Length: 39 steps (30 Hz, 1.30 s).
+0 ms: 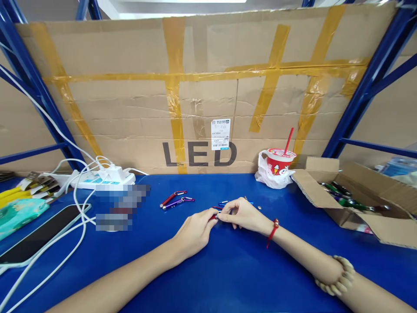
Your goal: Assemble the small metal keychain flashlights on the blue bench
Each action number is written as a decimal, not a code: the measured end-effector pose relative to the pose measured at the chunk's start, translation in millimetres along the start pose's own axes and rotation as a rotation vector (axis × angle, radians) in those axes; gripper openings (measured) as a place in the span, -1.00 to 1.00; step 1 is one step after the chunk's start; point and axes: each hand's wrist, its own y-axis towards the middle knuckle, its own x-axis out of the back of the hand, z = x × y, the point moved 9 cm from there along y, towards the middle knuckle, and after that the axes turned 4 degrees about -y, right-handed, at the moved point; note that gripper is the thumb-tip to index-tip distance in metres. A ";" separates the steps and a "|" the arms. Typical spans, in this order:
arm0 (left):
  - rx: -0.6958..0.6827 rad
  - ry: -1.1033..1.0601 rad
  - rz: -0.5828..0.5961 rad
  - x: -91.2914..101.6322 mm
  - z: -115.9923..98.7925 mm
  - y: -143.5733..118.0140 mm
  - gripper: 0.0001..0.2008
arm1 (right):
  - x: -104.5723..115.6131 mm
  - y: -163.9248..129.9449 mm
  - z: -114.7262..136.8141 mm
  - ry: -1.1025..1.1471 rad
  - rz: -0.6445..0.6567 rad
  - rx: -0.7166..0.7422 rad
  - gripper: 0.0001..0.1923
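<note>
Red keychain flashlight (213,217), mostly covered, was mid-table (211,278), toward the far edge: left hand (194,230) closed around it, right hand (243,214) pinching at its silver end. Looked mid-handling, unfinished. Blue carabiner (223,203) lay just beyond; purple (174,204) and red carabiner flashlights (168,199) farther left, done or not unclear. More sat inside the open carton (309,188), right edge.

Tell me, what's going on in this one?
A person works bare-handed: the left grip holds a small red piece, mostly hidden, with the right grip at its end. A red carabiner and a purple carabiner lie to the left. A blue piece shows partly behind the right grip; an open cardboard box holds colored pieces.
</note>
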 end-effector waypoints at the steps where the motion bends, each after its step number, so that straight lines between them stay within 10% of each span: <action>1: 0.007 -0.001 -0.007 0.6 0.7 0.3 -0.80 | 1.1 -0.2 1.4 0.001 -0.017 0.004 -0.58; 14: 0.021 0.010 -0.024 3.8 -3.2 1.3 -0.82 | 20.5 -11.8 43.2 -0.352 -0.206 0.404 -0.70; 39: -0.077 -0.069 0.047 -8.7 -2.2 -2.9 -0.90 | 13.5 -11.1 32.4 -0.115 -0.221 0.388 -0.64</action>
